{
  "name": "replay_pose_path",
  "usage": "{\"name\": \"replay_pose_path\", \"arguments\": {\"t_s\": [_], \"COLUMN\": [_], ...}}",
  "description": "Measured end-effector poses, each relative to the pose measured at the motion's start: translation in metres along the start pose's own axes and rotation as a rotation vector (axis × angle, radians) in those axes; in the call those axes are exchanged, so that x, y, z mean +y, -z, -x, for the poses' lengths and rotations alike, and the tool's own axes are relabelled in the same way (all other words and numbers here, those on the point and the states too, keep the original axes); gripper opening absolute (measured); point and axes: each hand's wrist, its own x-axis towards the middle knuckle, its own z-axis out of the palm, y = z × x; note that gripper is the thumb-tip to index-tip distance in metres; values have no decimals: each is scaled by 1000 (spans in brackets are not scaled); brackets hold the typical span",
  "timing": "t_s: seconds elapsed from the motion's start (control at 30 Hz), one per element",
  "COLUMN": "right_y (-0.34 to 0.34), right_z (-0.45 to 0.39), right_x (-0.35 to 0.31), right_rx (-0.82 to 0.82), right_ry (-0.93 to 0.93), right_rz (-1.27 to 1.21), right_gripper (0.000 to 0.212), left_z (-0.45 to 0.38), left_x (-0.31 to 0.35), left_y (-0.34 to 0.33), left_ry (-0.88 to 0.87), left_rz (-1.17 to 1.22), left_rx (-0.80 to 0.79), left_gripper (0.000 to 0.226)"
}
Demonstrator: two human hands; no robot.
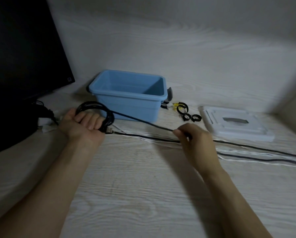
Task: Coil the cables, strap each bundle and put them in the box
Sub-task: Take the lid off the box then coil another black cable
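Note:
My left hand (82, 123) grips a coil of black cable (99, 110) with several loops, palm up, just left of the blue box (130, 98). A USB plug (110, 130) sticks out below the coil. A taut length of the same cable (143, 121) runs from the coil to my right hand (191, 136), which pinches it between thumb and fingers. More black and white cables (257, 152) trail across the table to the right. The blue box stands open with nothing visible inside. Several black straps (186, 112) lie rolled up to the right of the box.
A white box lid (236, 124) lies flat at the right. A dark monitor (23, 48) stands at the left with black cables and a white object (46, 124) at its foot. A wood-grain wall rises behind the box.

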Motion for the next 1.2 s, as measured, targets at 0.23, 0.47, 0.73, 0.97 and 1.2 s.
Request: {"name": "replay_pose_path", "arguments": {"t_s": [0.23,0.47,0.73,0.97,1.2], "right_y": [-28,-23,-23,-20,-19], "right_z": [17,25,27,24,18], "right_x": [-38,-47,-54,-59,-52], "right_rx": [-192,-413,-336,-185,8], "right_ry": [227,350,394,332,80], "right_rz": [63,15,-149,-337,-429], "right_gripper": [29,37,26,12,23], "left_z": [-6,10,19,44,51], "left_x": [5,-25,-44,-47,-49], "left_y": [-7,-16,-5,-2,-4], "left_ry": [-54,-56,-163,111,410], "left_rz": [-60,-226,-958,-1518,-1303], "left_rx": [-5,-78,-473,-828,-796], "left_gripper": [47,49,29,36,38]}}
